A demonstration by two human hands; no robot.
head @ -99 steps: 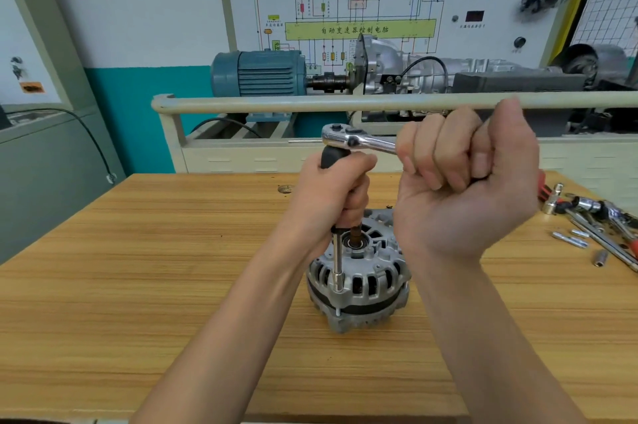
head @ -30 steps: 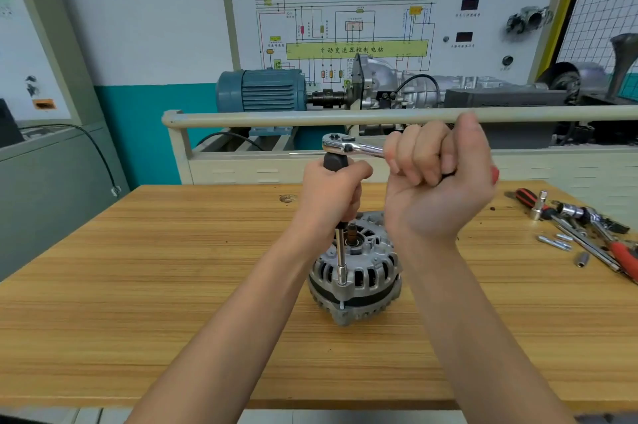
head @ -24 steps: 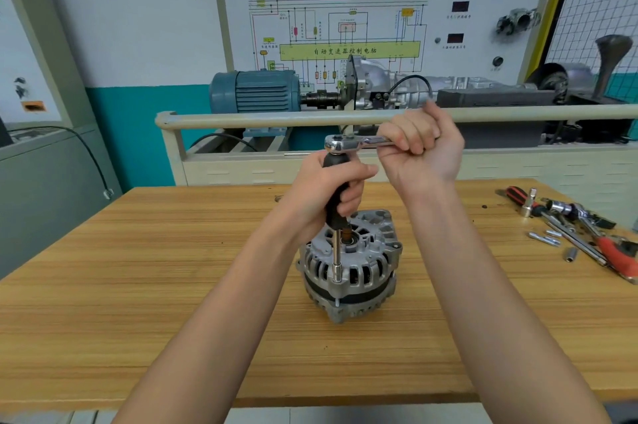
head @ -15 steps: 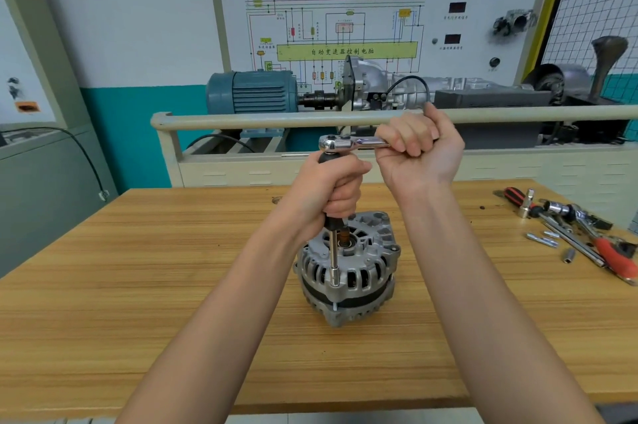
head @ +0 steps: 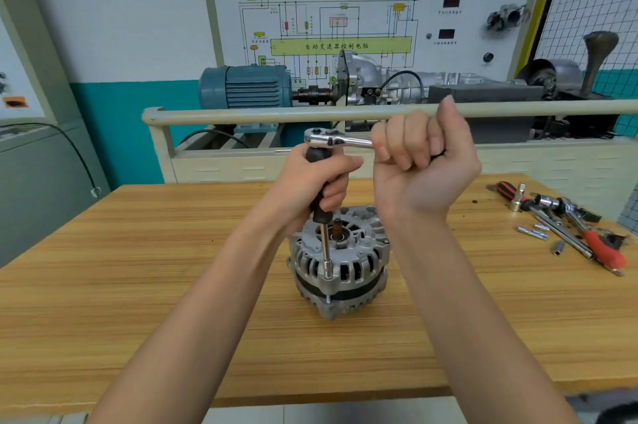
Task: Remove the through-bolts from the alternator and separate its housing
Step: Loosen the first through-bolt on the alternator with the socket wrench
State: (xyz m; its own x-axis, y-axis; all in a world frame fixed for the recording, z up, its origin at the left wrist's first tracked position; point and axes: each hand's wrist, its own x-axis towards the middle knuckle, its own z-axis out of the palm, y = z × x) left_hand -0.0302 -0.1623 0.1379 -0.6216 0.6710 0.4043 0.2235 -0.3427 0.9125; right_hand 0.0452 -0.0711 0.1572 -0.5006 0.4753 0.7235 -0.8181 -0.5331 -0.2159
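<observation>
A silver alternator [head: 348,268] stands on the wooden table [head: 138,268], pulley shaft up. A chrome ratchet [head: 336,141] sits on top of a black-handled driver whose thin shaft and socket [head: 326,259] reach down to a through-bolt at the housing's front rim. My left hand [head: 317,181] grips the black driver handle just under the ratchet head. My right hand [head: 421,164] grips the ratchet's handle, which points to the right, with the thumb raised.
Loose tools [head: 566,226] lie at the table's right: a red-handled screwdriver, ratchets, sockets and small bolts. A beige rail [head: 241,114] runs behind the table, with a blue motor [head: 247,86] and gearbox beyond. A wiring board hangs on the wall.
My right hand has swung the ratchet handle back toward me and to the right, after swinging it away before. My left hand stays on the driver handle. The alternator has not moved.
</observation>
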